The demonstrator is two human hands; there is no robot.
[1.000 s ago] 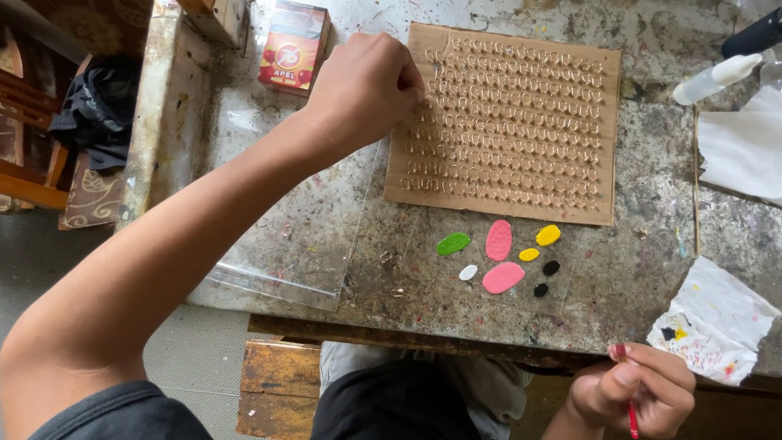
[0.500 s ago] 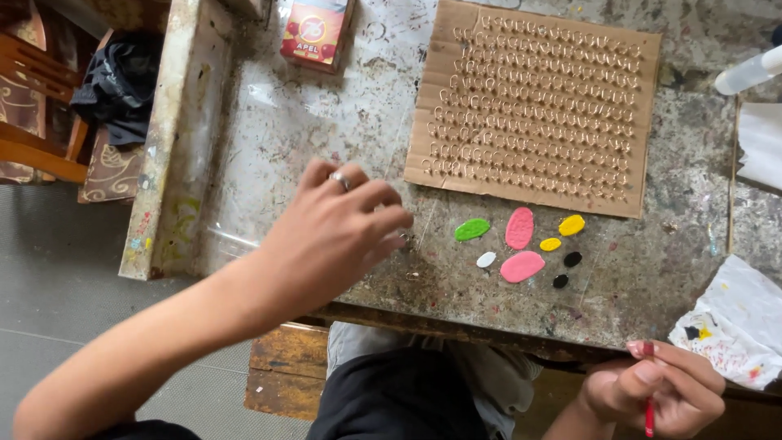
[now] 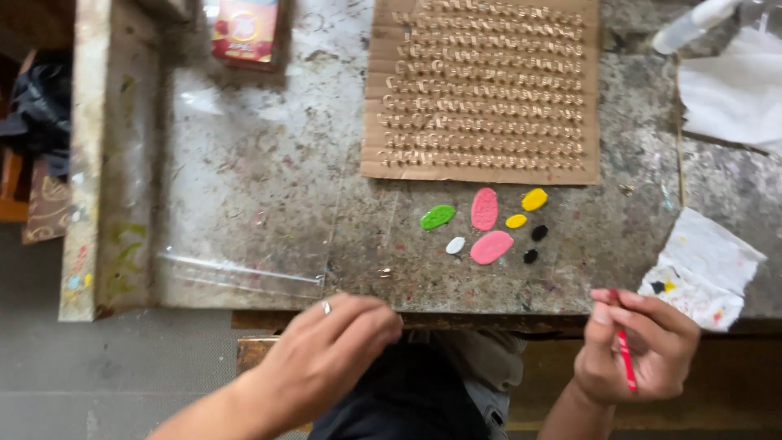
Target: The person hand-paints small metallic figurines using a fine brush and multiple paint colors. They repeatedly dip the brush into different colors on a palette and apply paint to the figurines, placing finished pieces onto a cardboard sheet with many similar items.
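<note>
left hand (image 3: 330,358) withdrawn, red brush (image 3: 625,358) in right fingers (image 3: 607,314)

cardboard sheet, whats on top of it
Rows of small pale pieces cover the cardboard sheet almost edge to edge. Too small to tell what they are. The table under it is hidden.

I see the cardboard sheet (image 3: 485,90) at the table's (image 3: 244,163) far side, paint blobs (image 3: 487,224) just before it, box (image 3: 244,31) left, paper scrap (image 3: 705,269) right
</note>
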